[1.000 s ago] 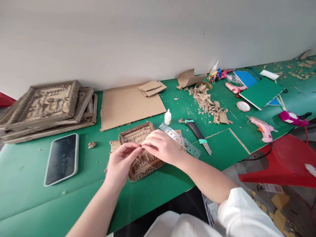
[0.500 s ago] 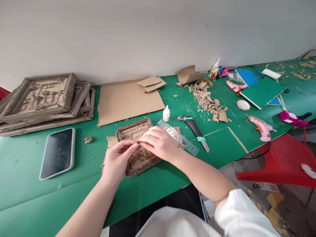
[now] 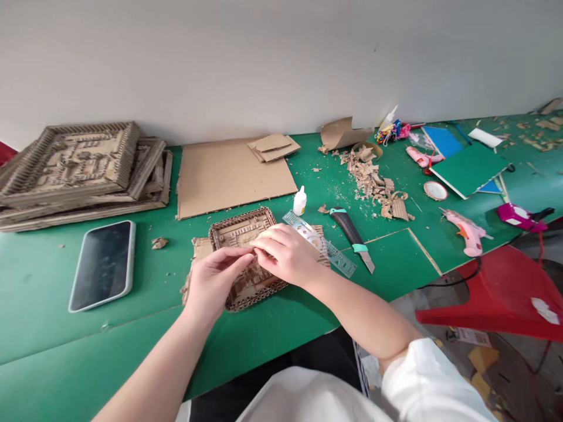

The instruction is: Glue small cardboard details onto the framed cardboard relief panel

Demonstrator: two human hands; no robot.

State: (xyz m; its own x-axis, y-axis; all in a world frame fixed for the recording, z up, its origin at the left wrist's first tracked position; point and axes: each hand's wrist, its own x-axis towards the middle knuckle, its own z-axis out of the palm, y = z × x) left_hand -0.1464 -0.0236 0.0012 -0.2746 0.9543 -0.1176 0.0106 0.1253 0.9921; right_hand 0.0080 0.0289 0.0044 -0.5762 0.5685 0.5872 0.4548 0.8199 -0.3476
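I judge mid-placement: left hand point(image 3: 213, 281) and right hand point(image 3: 285, 253), fingertips pinched on small cardboard piece point(image 3: 254, 253), over cardboard relief plaque point(image 3: 244, 234) on green surface point(image 3: 308, 316). Next I'd need fine alignment, gentle press.

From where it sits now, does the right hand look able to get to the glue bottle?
Probably yes. The right hand rests on the cardboard plaque, and the glue bottle stands upright just beyond it, with only the flat ruler lying off to the side and nothing standing between them.
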